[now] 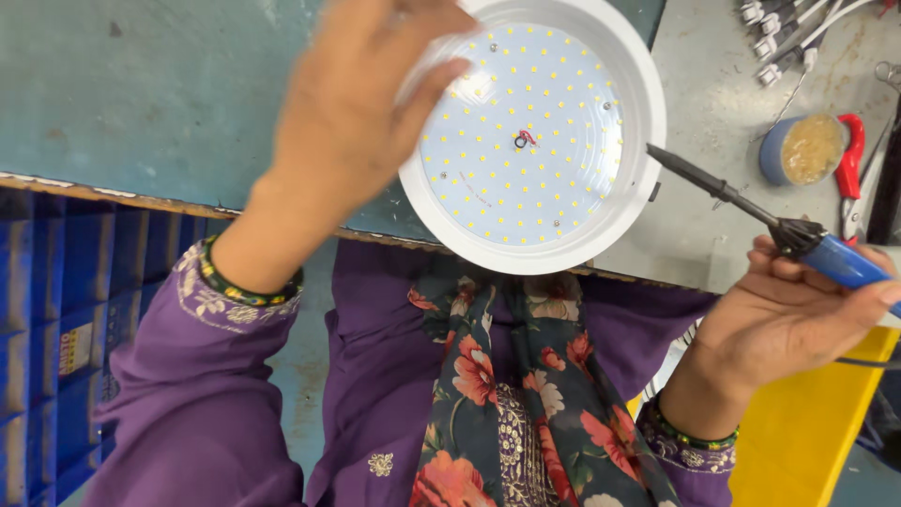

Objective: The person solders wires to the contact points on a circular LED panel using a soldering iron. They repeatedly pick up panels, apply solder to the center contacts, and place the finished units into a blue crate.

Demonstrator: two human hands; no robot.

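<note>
Head view: left hand [352, 103] grips round lamp [540, 141]; right hand [798, 314] clasps soldering iron [751, 211].

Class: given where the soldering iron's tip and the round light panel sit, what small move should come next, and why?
Probably swing the soldering iron inward to the red wires at the centre of the panel: its tip sits at the rim, while the left hand holds the fixture.

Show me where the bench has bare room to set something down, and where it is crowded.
Free: the teal bench top beyond the left hand. A smaller grey patch lies between the round light panel and the small blue tin. Crowded: the far right corner, with white connectors and red-handled cutters.
</note>
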